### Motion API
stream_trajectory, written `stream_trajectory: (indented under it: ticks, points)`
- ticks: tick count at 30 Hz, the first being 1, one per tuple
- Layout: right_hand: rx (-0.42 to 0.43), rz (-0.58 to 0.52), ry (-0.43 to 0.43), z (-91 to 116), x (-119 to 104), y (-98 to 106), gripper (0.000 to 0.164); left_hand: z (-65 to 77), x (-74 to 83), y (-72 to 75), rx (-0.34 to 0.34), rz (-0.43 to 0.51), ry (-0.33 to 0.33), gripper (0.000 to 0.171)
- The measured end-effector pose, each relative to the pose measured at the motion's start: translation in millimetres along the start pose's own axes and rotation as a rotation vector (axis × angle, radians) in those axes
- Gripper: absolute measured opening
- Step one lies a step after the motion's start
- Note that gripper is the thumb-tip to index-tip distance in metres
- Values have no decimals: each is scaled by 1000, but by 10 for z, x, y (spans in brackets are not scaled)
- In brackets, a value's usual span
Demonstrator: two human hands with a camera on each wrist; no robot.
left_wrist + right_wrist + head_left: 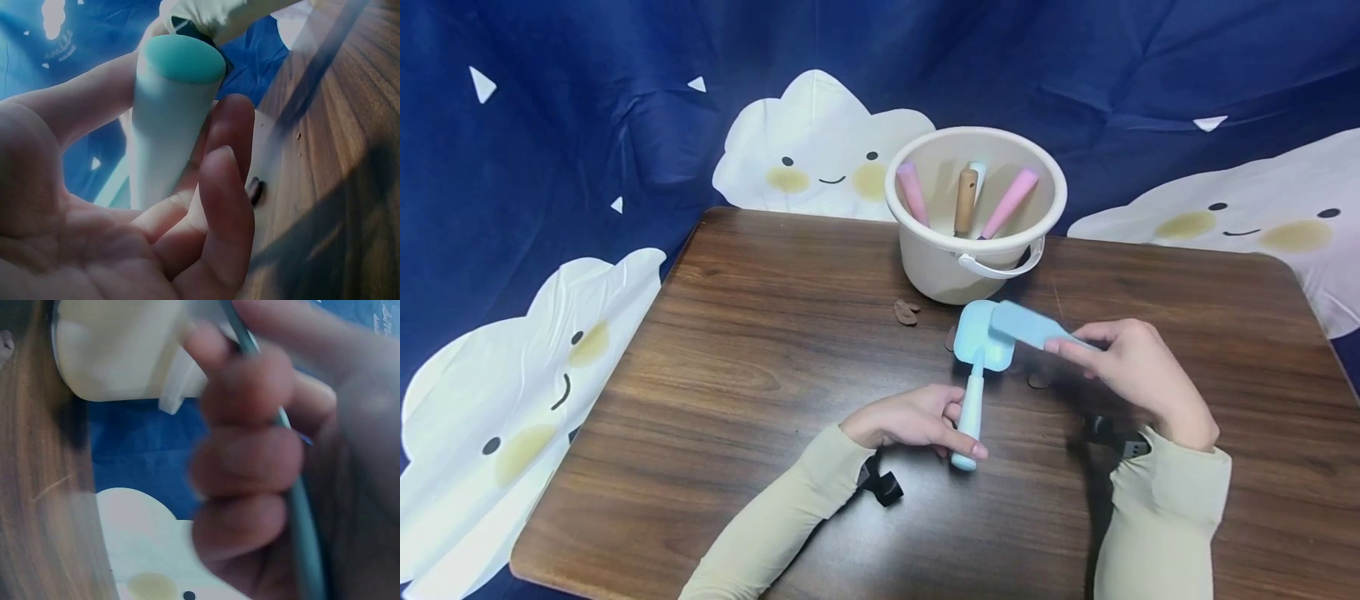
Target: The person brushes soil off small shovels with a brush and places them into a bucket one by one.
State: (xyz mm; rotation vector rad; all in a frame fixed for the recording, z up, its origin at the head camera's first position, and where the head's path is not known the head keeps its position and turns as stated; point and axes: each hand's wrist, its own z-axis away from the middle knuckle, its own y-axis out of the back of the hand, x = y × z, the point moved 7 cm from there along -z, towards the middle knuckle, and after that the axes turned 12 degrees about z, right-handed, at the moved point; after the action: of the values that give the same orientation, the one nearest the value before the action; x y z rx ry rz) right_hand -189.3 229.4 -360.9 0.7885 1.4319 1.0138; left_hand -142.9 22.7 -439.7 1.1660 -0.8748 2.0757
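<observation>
My left hand (921, 417) grips the pale handle of a light-blue toy shovel (985, 333), whose teal end cap (184, 59) shows large in the left wrist view. The shovel's square head points away, just in front of the bucket. In my right hand (1138, 367) is a flat blue spatula-like tool (1026, 323), pinched near its narrow part. Its blade overlaps the right side of the shovel head in the head view. Curled right fingers (247, 459) wrap round its thin teal edge. A brown flake (951, 338) peeks out at the left of the shovel head.
A cream bucket (951, 271) stands at the back of the brown wooden table (760, 333), holding pink-, brown- and white-handled tools. Its white handle (1000, 268) hangs in front. Brown flakes (906, 312) lie left of the shovel, another (1038, 381) to its right. Blue cloud-print cloth surrounds the back.
</observation>
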Motion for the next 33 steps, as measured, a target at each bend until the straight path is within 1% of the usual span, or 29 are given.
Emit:
stream_trajectory:
  ticks: [3, 5, 7, 9, 12, 15, 20, 24, 33]
  points:
    - [-143, -40, -9, 38, -21, -63, 33, 9, 15, 26, 11, -8, -7, 27]
    - [-219, -62, -17, 50, -32, -106, 35, 14, 23, 40, 17, -12, -9, 28]
    - [-255, -72, -19, 52, -36, -132, 36, 18, 30, 46, 20, -14, -11, 28]
    - [-256, -56, -23, 46, -24, -147, 35, 20, 31, 49, 21, -10, -11, 29]
    - [-212, -17, -26, 28, -2, -136, 35, 20, 31, 43, 16, -4, -10, 30]
    - [-142, 25, -27, 10, 18, -103, 37, 23, 26, 32, 4, -5, -3, 30]
    - [-41, 73, -32, -6, 40, -37, 41, 30, 12, 35, 14, -13, 6, 30]
    - [27, 93, -33, -28, 70, -4, 44, 32, -1, 40, 26, -15, 14, 28]
    - [154, 125, -51, -40, 118, 62, 44, 22, -22, 25, 6, -11, 19, 27]
